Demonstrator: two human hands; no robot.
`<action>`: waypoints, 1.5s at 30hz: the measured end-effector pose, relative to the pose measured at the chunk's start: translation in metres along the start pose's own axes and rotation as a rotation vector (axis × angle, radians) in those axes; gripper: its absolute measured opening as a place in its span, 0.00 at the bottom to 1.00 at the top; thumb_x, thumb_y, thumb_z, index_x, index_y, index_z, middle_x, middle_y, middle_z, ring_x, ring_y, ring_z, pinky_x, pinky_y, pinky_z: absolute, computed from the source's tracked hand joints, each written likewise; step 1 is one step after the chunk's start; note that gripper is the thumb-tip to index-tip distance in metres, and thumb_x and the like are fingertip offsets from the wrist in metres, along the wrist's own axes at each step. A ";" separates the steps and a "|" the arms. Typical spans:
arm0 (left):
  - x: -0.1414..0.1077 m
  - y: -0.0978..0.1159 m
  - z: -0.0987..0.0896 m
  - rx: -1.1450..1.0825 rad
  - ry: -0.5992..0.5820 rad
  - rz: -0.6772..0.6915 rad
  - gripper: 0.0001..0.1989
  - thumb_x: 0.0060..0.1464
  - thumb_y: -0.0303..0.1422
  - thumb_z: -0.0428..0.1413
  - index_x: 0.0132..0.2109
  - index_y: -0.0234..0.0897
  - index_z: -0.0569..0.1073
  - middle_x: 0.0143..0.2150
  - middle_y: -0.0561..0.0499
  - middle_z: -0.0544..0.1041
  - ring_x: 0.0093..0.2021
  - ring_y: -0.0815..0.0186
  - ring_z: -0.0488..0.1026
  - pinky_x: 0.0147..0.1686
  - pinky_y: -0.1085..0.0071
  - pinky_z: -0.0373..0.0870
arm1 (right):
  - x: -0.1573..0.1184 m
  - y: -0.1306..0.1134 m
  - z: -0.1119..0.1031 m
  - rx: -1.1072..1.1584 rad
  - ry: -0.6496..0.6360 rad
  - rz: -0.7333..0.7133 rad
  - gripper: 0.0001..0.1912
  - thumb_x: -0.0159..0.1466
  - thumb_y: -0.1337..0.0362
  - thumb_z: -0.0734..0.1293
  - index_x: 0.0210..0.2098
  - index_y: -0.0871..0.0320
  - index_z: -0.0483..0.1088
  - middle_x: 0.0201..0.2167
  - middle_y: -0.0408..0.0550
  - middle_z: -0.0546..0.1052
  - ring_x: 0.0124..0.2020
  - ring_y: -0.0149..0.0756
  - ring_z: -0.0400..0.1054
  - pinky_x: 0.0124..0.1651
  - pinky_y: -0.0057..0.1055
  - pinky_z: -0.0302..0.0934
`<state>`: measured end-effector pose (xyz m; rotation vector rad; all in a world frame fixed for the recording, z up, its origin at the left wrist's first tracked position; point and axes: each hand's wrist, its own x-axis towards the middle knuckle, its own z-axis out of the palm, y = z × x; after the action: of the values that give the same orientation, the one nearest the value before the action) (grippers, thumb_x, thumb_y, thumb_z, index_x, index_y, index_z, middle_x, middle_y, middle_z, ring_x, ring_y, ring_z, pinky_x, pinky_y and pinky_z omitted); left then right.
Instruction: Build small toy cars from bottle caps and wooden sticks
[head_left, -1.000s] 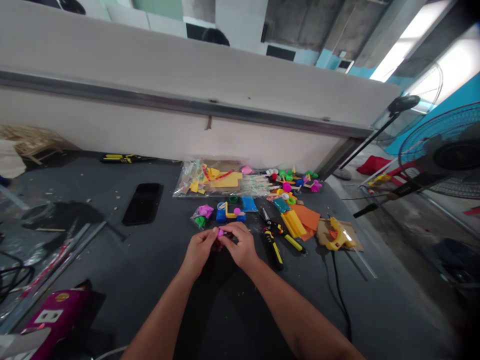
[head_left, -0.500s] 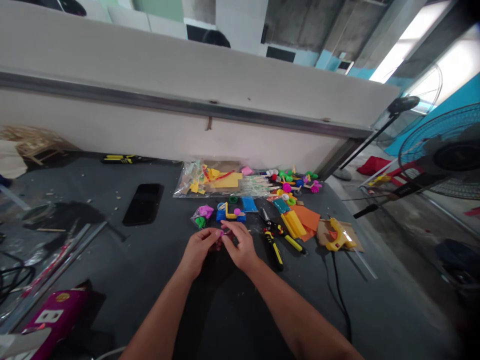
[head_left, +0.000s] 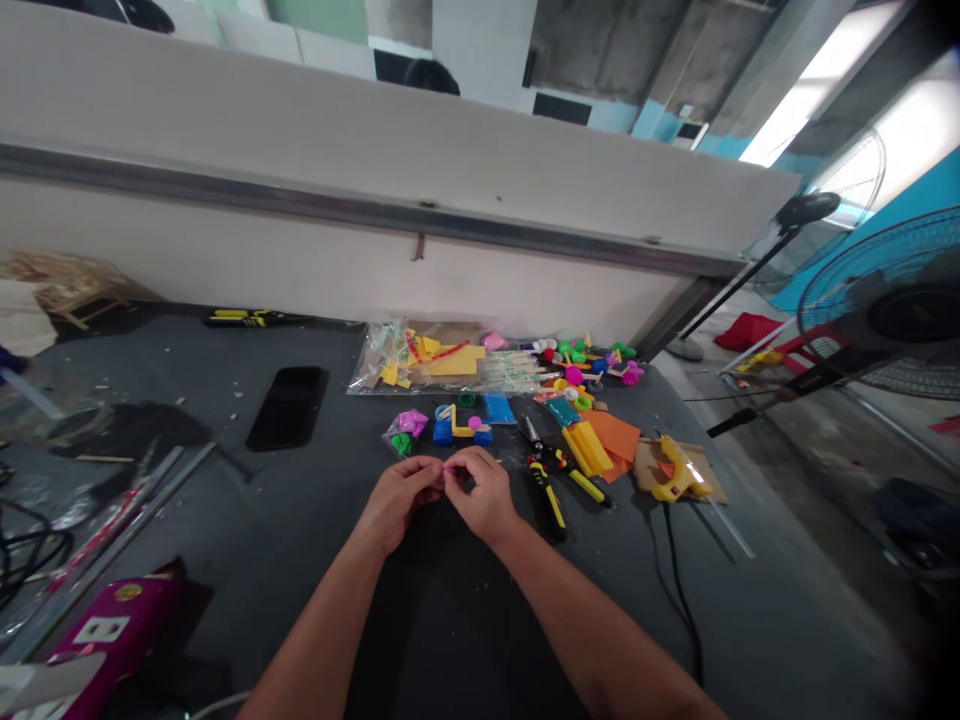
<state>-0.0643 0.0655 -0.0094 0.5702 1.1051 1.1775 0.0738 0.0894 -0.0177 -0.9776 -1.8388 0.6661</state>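
Note:
Over the dark table, my left hand (head_left: pixel 399 496) and my right hand (head_left: pixel 484 494) meet fingertip to fingertip. Between them shows a tiny bit of purple modelling clay (head_left: pixel 448 468), mostly hidden by the fingers that pinch it from both sides. Just beyond the hands stands a small blue and yellow model (head_left: pixel 463 428) with a purple ball on it. To its left lies a clear bag (head_left: pixel 405 432) of purple and green clay. Pliers (head_left: pixel 546 480) with yellow and black handles rest splayed to the right of my right hand.
A phone (head_left: pixel 286 408) lies at left, with a magenta power strip (head_left: pixel 112 630) nearer. Along the back sit a plastic bag (head_left: pixel 420 362) of craft pieces and several colourful clay figures (head_left: pixel 585 365). At right are orange sheets (head_left: pixel 613 440) and a yellow glue gun (head_left: pixel 677 476) with its cord.
My right hand's fingers have curled in from a more extended pose and now pinch closer against the left fingertips. The things on the table have not moved.

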 end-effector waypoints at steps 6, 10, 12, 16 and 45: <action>0.001 0.000 -0.004 -0.025 -0.003 0.024 0.11 0.41 0.33 0.64 0.34 0.35 0.76 0.31 0.52 0.76 0.29 0.73 0.71 0.30 0.78 0.68 | 0.001 0.004 0.001 0.079 -0.039 0.045 0.13 0.58 0.67 0.65 0.43 0.54 0.71 0.36 0.47 0.74 0.37 0.33 0.69 0.39 0.29 0.65; -0.001 0.003 -0.003 -0.018 -0.016 0.004 0.11 0.40 0.33 0.64 0.34 0.35 0.76 0.31 0.52 0.76 0.29 0.73 0.71 0.30 0.78 0.68 | 0.002 0.005 0.000 0.017 -0.056 0.033 0.08 0.59 0.66 0.65 0.38 0.53 0.73 0.35 0.46 0.75 0.36 0.33 0.69 0.40 0.29 0.64; -0.001 0.002 -0.002 -0.010 -0.021 -0.005 0.11 0.40 0.33 0.64 0.33 0.35 0.76 0.30 0.52 0.76 0.29 0.73 0.71 0.30 0.78 0.68 | 0.002 0.004 -0.001 -0.036 -0.057 0.016 0.08 0.60 0.66 0.63 0.37 0.54 0.73 0.34 0.46 0.75 0.36 0.33 0.69 0.40 0.30 0.64; 0.002 -0.003 -0.001 0.060 0.016 0.041 0.11 0.40 0.35 0.64 0.30 0.34 0.75 0.26 0.54 0.74 0.27 0.73 0.70 0.29 0.77 0.67 | 0.002 0.002 -0.002 -0.167 -0.045 -0.029 0.08 0.58 0.69 0.62 0.34 0.54 0.72 0.32 0.48 0.74 0.37 0.36 0.67 0.42 0.32 0.62; 0.034 0.026 -0.038 1.471 0.636 0.660 0.16 0.57 0.35 0.45 0.35 0.37 0.77 0.36 0.44 0.69 0.38 0.59 0.67 0.37 0.67 0.62 | 0.034 -0.018 0.047 0.186 -0.046 0.363 0.09 0.60 0.57 0.62 0.33 0.56 0.67 0.26 0.41 0.72 0.24 0.29 0.67 0.24 0.24 0.61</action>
<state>-0.1104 0.0986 -0.0157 1.8615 2.4326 0.8991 0.0165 0.1066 -0.0079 -1.1898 -1.6165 1.0667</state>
